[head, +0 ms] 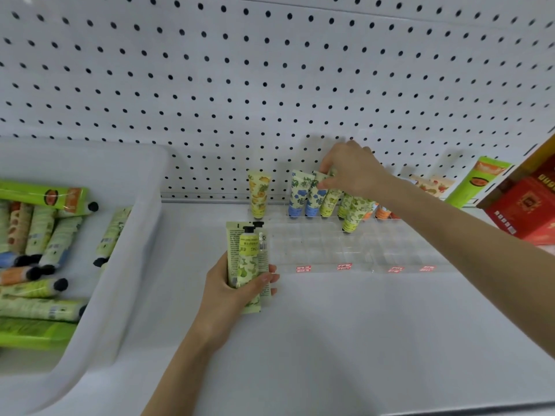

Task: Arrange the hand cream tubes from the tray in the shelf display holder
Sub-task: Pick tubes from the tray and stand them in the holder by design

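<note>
Clear acrylic is what the display holder (354,247) is made of: a stepped grid of little square cells with red stickers along the front lip. It sits on the smooth white shelf (345,331), right up against the pegboard (240,70). Only the back of it is filled so far, with soft squeeze tubes standing cap-down, flat crimped ends up. There's a yellow fruity tube (259,193) alone at the left, then blue-flowered tubes (298,193), then green leafy tubes (354,214), with orange ones past those.

Our right hand (353,171) reaches over them, thumb and fingertips pinched on the crimped top of the pinched tube (318,178), right where blue meets green. We can't tell which print it is.

Our left hand (234,286) hovers in front of the holder, fingers wrapped round a bunch of green tubes (247,259), round black caps up. Over at the left, the white plastic tray (141,235) has more tubes lying in a loose heap.
</note>
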Action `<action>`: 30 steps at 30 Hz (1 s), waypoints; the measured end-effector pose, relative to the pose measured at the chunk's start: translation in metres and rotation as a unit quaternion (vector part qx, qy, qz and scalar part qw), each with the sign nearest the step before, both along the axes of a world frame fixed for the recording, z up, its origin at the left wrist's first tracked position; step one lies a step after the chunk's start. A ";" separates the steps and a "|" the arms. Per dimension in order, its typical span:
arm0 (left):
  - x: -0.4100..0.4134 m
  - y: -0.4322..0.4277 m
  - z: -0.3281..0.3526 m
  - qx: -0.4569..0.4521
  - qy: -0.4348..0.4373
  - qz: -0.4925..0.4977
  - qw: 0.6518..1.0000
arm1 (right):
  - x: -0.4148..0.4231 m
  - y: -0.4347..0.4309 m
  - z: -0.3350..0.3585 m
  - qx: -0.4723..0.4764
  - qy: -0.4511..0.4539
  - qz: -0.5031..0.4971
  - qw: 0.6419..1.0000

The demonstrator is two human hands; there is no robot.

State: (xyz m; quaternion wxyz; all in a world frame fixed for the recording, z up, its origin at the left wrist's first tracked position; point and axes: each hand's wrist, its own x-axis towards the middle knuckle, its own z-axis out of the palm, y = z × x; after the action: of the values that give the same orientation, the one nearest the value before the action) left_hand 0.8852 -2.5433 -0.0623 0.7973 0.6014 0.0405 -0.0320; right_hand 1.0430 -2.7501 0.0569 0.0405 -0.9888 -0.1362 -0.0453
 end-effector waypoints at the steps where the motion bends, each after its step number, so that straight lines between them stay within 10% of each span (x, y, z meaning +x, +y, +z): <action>1: 0.000 0.000 0.000 0.000 0.000 -0.001 1.000 | 0.000 0.000 0.000 -0.001 -0.001 0.001 1.000; 30: -0.003 0.001 0.004 0.020 -0.004 -0.009 1.000 | -0.003 -0.004 -0.001 -0.018 -0.022 0.025 0.999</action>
State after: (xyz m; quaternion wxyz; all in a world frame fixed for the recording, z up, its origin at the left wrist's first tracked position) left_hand 0.8826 -2.5420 -0.0583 0.7847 0.6180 0.0326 -0.0361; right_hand 1.0403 -2.7541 0.0556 0.0206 -0.9845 -0.1622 -0.0639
